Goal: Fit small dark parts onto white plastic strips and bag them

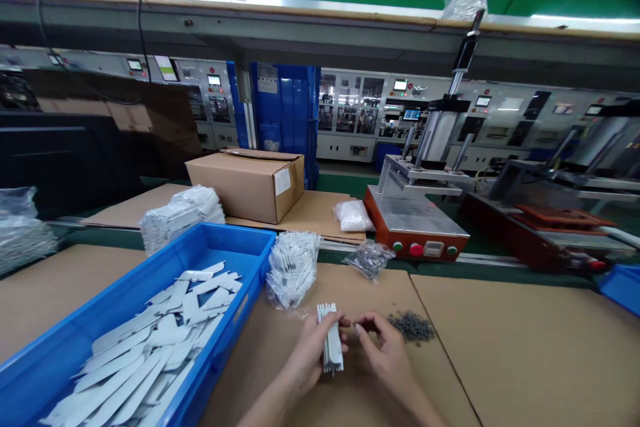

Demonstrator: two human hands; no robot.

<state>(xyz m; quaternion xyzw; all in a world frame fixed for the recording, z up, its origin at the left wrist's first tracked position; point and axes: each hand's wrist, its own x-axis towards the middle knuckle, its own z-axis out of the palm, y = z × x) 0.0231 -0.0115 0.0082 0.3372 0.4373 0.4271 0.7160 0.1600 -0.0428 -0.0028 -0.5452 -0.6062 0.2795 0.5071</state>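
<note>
The left hand is curled firmly around a bundle of slim, ridged white plastic strips above the brown cardboard-covered tabletop. The right hand pinches just beside it, contents unclear. This looks like fingertip work, calling for fine aim; tiny dark-grey pieces lie heaped nearby.

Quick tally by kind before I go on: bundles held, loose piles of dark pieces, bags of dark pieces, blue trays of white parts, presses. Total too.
Bundle of white parts, in the left hand: 1
Loose pile of dark pieces: 1
Bag of dark pieces: 1
Blue tray of white parts: 1
Presses: 2
Total: 6
</note>
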